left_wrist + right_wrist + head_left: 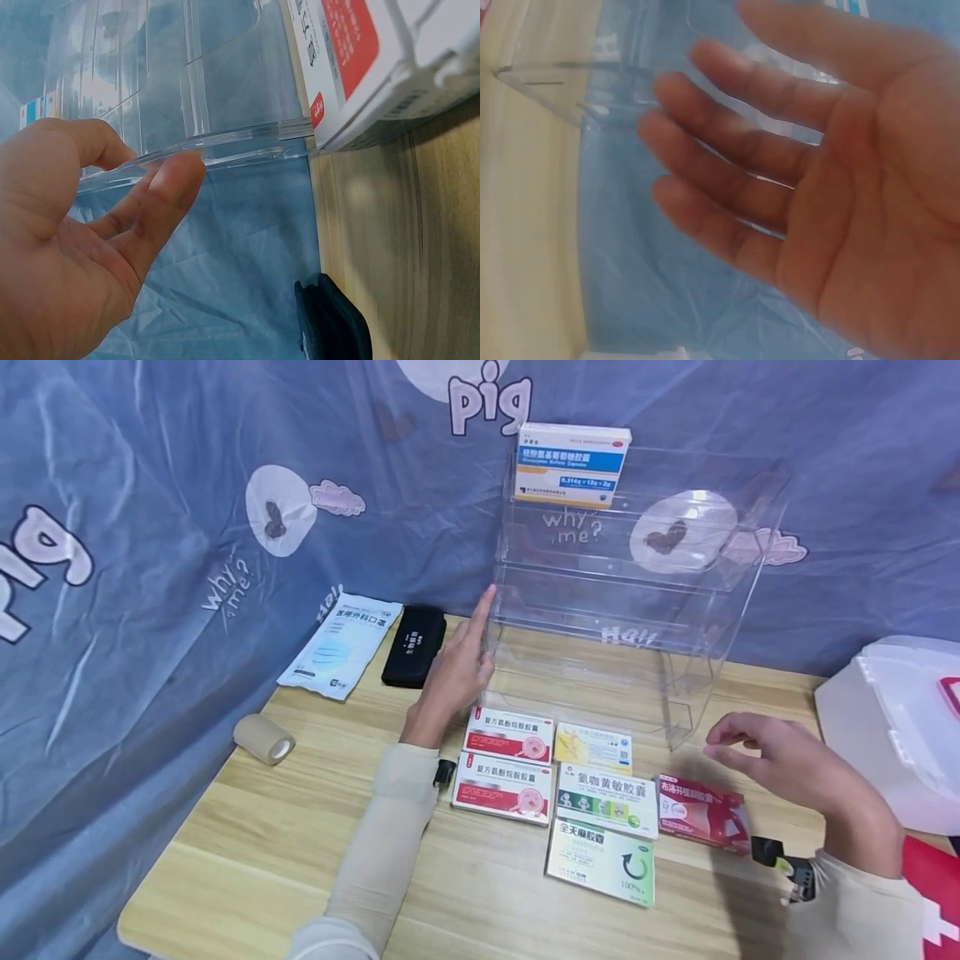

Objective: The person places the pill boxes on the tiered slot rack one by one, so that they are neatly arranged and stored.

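Note:
A clear stepped display rack (600, 589) stands on the table, with a blue, white and orange capsule box (573, 464) on its top tier. My left hand (459, 664) is at the rack's left side panel; in the left wrist view, thumb and fingers (176, 180) pinch the panel's edge. To the right of the rack, my right hand (795, 764) hovers over the table, fingers loosely bent and holding nothing. Below it lies a red medicine box (703, 812). Before the rack are two red-and-white boxes (501, 787), a yellow box (592, 747) and two green-and-white boxes (606, 800).
A mask packet (341, 646) and a black case (414, 646) lie at the back left, with a beige bandage roll (264, 739) nearer the table's left edge. At the right stands a white plastic bin (892, 727). Blue printed cloth (187, 485) hangs behind the table.

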